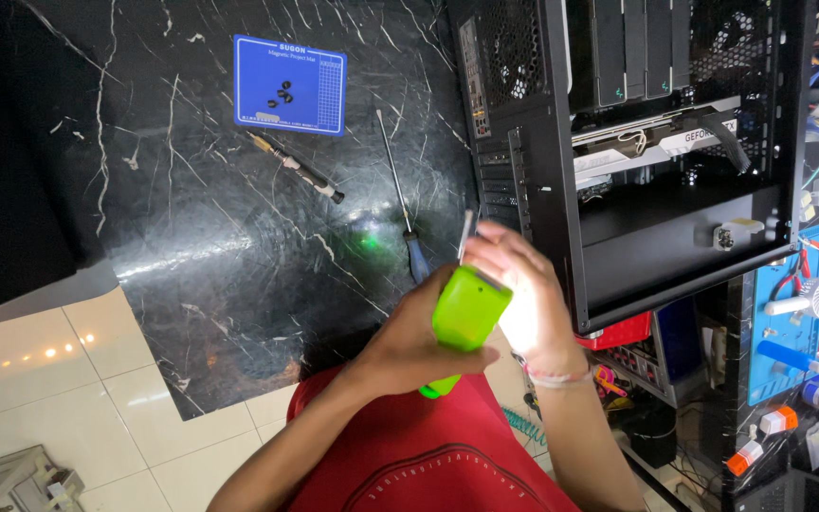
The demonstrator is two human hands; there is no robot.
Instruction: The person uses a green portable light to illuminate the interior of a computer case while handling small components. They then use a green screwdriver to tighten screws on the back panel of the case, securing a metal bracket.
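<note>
A: Holding what in the left hand [408, 343]?

B: A bright green torch [464, 313], down at 6 o'clock, just above the red shirt [428, 455]. Fingers curled tight around its body, thumb on the side. Lit end turned up toward 1 o'clock.

A: And the right hand [523, 294]?

B: Right beside the torch, touching its lit end. Glowing white from the light. Fingers bent and pinched on a thin pale stick [466, 237], poking up toward 12 o'clock. Too small to say what kind of stick.

A: Behind the hands?

B: A black marble bench [191, 190] with white veins. A long screwdriver with a blue handle [400, 199] lying on it, near the hands at 12 o'clock. A smaller screwdriver [296, 169] farther off at 11 o'clock. Past that, a blue mat [315, 104] with a few little black screws [280, 96] on top.

A: And on the other side?

B: A big black computer case [656, 142], open, at 1 o'clock, just beside the right hand. A small white fan [812, 299] and a blue mat with tools [798, 332] over at 3 o'clock
</note>
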